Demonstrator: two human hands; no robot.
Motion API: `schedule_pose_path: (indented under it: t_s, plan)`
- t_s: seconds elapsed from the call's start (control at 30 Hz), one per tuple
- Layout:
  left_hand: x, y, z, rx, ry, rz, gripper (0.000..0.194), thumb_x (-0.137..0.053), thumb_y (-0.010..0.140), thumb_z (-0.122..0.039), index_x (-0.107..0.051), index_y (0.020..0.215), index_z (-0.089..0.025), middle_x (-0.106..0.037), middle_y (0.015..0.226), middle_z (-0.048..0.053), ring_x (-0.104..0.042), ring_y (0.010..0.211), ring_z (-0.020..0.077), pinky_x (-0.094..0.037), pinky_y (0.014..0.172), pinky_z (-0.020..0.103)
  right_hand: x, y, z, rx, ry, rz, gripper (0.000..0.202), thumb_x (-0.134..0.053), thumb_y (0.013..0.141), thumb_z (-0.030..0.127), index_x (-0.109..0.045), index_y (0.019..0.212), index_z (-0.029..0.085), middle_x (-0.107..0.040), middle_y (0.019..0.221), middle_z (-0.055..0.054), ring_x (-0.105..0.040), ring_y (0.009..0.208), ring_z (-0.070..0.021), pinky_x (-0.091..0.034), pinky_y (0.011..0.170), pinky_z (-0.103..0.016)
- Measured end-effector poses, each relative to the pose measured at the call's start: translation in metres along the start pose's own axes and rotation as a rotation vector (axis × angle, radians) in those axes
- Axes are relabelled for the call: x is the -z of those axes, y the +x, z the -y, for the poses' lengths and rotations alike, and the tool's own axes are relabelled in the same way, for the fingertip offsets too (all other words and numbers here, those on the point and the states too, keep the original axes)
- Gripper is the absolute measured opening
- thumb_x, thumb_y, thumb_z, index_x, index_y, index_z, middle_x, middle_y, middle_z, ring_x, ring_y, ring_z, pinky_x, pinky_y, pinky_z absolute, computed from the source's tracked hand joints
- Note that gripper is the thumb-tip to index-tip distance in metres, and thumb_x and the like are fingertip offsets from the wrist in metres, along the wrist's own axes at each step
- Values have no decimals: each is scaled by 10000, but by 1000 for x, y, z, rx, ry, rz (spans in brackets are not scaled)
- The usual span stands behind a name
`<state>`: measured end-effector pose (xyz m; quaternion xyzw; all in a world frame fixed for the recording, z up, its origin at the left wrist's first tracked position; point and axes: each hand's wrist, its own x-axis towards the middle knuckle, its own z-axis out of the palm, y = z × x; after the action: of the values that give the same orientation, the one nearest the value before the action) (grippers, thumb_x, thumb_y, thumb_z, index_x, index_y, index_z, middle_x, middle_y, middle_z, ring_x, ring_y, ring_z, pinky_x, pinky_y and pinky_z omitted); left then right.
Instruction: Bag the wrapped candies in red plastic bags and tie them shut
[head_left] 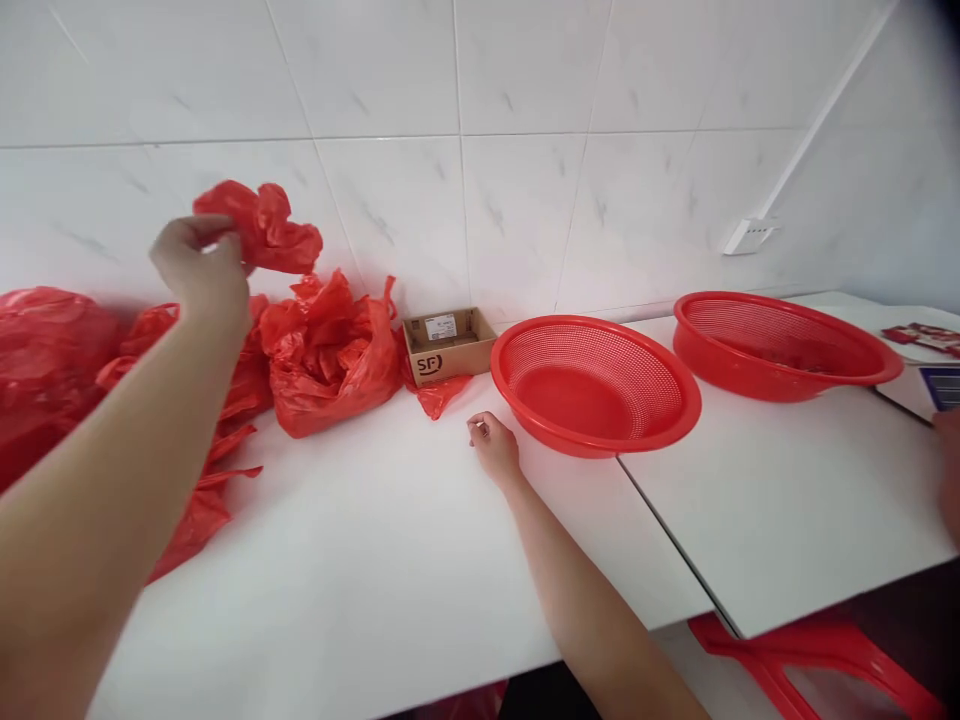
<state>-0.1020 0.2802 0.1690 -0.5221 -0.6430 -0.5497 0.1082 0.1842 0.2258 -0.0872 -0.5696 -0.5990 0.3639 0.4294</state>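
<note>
My left hand is raised at the left and pinches a crumpled red plastic bag in front of the tiled wall. Just below it, another red plastic bag stands bunched up with its top loose. My right hand rests low over the white table, its fingers curled in and nothing visible in them. Close by on its right is a round red plastic basket with a mesh wall. Behind that hand lies a small flat piece of red plastic, in front of a cardboard box.
More red bags are heaped at the left. A second red basket, with something dark red inside, stands on the adjoining table. A co-worker's hand shows at the right edge, above a red stool. A wall socket is at the back.
</note>
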Motion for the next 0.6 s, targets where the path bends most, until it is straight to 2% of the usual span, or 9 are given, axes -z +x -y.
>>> schedule_pose_path:
  t_s: [0.07,0.17,0.23,0.27,0.33,0.37,0.43,0.5,0.6]
  plan:
    - [-3,-41,-9,90,-230,98,415,-403,894,-123,-460,1293,-22,-618,1180,112,-596,856,80,-510,794,281,1,0,2,-8,53,21,158,-495,847,375,-593,861,251,-620,681,28,-572,685,-158,-406,643,-256]
    - [-15,-132,-10,208,-458,294,372,-573,834,-293,-574,1153,-101,-675,1092,89,-619,748,100,-533,670,258,3,-7,13,9,172,105,353,-411,890,525,-588,990,237,-656,802,-1,-596,682,-147,-456,621,-257]
    - [-22,-193,-6,301,-559,385,376,-656,766,-347,-615,1060,-116,-696,1059,100,-633,726,121,-527,629,249,3,-17,23,35,357,238,489,-313,912,609,-551,1150,255,-673,962,-25,-632,743,-151,-488,608,-261]
    - [-23,-219,-4,349,-596,415,391,-686,740,-359,-623,1046,-124,-703,1061,108,-642,722,131,-529,624,252,2,-22,29,47,472,326,508,-328,906,628,-531,1202,268,-668,1033,-33,-645,790,-158,-500,612,-263]
    - [-22,-255,1,447,-654,450,438,-706,725,-376,-627,1090,-147,-714,1050,104,-655,694,142,-531,604,262,-2,-32,36,58,672,493,492,-515,849,606,-545,1202,265,-661,1076,-41,-650,852,-173,-512,637,-263]
    - [-18,-265,3,495,-673,455,473,-716,719,-385,-624,1125,-161,-723,1024,95,-661,680,149,-532,590,267,-4,-35,39,59,731,538,475,-620,802,559,-574,1157,246,-666,1052,-42,-646,856,-176,-512,653,-261]
    - [-8,-274,8,584,-701,440,528,-742,701,-406,-627,1161,-173,-737,939,74,-674,677,168,-531,580,271,-6,-37,39,49,766,521,416,-726,740,471,-623,1044,207,-671,956,-34,-633,813,-163,-504,658,-252]
    - [6,-274,15,667,-716,395,522,-776,670,-422,-660,1104,-156,-741,859,64,-682,698,180,-530,593,263,-7,-34,36,31,791,435,381,-722,740,469,-633,985,192,-653,849,-15,-606,719,-138,-494,614,-245]
    - [32,-274,31,786,-726,316,449,-823,623,-413,-697,949,-130,-733,800,49,-655,638,146,-505,561,222,-5,-28,31,15,810,343,393,-698,741,496,-617,984,198,-620,772,13,-566,620,-111,-486,562,-243]
